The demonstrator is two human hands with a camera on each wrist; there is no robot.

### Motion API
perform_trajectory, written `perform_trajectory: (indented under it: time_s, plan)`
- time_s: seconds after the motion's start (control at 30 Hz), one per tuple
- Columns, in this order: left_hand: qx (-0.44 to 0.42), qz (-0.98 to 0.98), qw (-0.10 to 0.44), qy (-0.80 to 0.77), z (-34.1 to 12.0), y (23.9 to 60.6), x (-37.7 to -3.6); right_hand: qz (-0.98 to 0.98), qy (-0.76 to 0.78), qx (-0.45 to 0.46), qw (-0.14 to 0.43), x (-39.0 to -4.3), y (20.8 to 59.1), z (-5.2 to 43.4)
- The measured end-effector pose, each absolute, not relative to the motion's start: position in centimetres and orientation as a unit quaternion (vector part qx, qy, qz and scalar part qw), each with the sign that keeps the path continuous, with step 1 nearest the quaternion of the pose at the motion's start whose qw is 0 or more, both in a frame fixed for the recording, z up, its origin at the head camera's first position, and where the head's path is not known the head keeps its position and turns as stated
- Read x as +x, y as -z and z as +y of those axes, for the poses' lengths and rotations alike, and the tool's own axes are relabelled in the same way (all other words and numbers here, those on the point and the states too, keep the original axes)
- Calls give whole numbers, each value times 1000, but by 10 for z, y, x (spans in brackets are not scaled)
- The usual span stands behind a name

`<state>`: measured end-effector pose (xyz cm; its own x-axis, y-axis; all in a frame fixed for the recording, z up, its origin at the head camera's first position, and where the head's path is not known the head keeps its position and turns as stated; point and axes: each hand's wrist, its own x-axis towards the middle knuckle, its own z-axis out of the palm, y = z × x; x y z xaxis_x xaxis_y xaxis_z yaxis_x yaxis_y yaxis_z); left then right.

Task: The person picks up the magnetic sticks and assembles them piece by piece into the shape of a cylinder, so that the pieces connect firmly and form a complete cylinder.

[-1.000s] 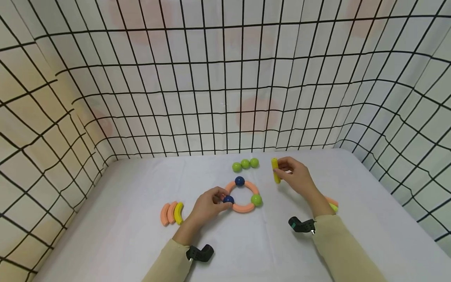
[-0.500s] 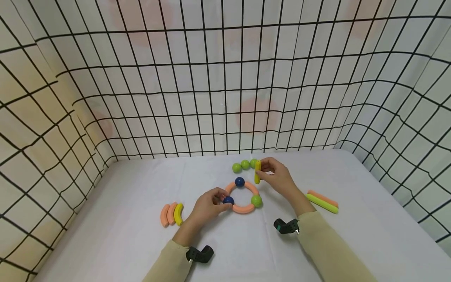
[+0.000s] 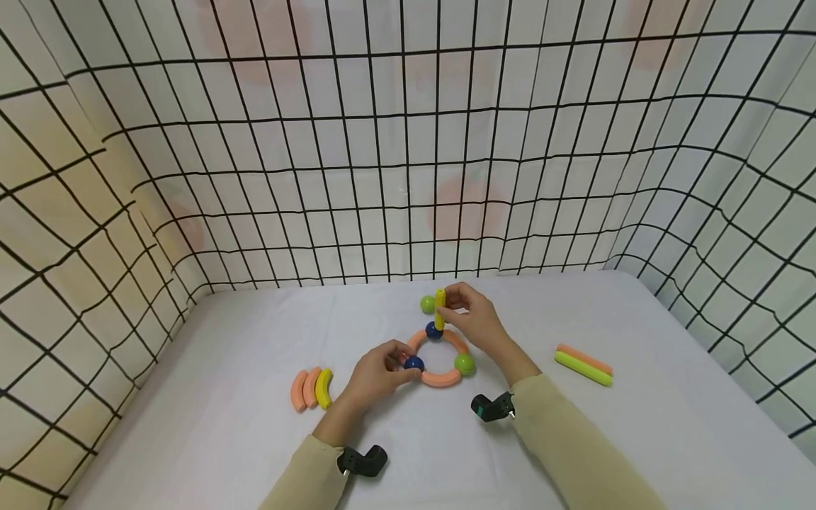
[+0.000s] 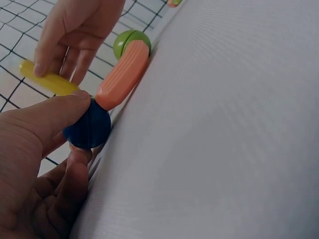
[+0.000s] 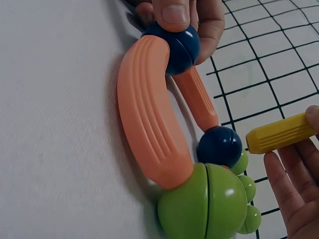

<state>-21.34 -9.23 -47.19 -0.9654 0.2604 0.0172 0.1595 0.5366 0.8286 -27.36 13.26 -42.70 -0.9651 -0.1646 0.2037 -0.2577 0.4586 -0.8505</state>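
We've got the yellow stick (image 3: 440, 309) in the R hand (image 3: 473, 313), held up tall at the back blue ball (image 3: 433, 333). That grip is pinched on the stick, thumb vs. fingers. The L hand (image 3: 372, 374) has its grip pinched on the left blue ball (image 3: 414, 363), part of the ring (image 3: 441, 380) on the surface (image 3: 191, 425).

R wrist view shows a thin gap b/w stick and ball, so prob. not joined yet. To do it well, we'd line the stick's low end up w/ the ball's top, go slow & straight down, and let the L hand hold the ring so it can't slide. A hard push could pop the ring apart, we think.

In the way: green balls (image 5: 247, 186) sit just behind; the R hand hides some from the head cam & could bump them. Away on the R: an orange stick (image 3: 584, 359) + lime stick (image 3: 583, 370). On the L: 2 orange bent pcs (image 3: 310, 387) + a yellow one (image 3: 324, 388). Black net (image 3: 382, 212) behind, not close enough to block us.
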Motion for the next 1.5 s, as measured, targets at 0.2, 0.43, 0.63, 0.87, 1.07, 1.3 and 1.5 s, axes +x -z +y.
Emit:
perform_trajectory:
  time_s: [0.2, 0.43, 0.63, 0.87, 1.07, 1.3, 1.5]
  plan:
    - [123, 870, 58, -474, -92, 473, -215, -856, -499, 125, 48, -277, 428, 127]
    - [128, 867, 55, -478, -90, 472, -216, -861, -491, 126, 50, -281, 427, 127]
    - [126, 866, 55, -480, -90, 471, -215, -863, -485, 131, 47, -283, 426, 128]
    - [125, 865, 56, -484, -90, 472, -215, -874, -462, 139, 50, -285, 427, 127]
    - [124, 867, 59, -478, -91, 472, -214, -880, -451, 140, 46, -284, 428, 128]
    - [128, 868, 59, -476, -92, 474, -215, -887, -438, 141, 44, -280, 428, 132]
    - [126, 868, 58, -476, -92, 473, -214, -890, -433, 138, 49, -273, 426, 142]
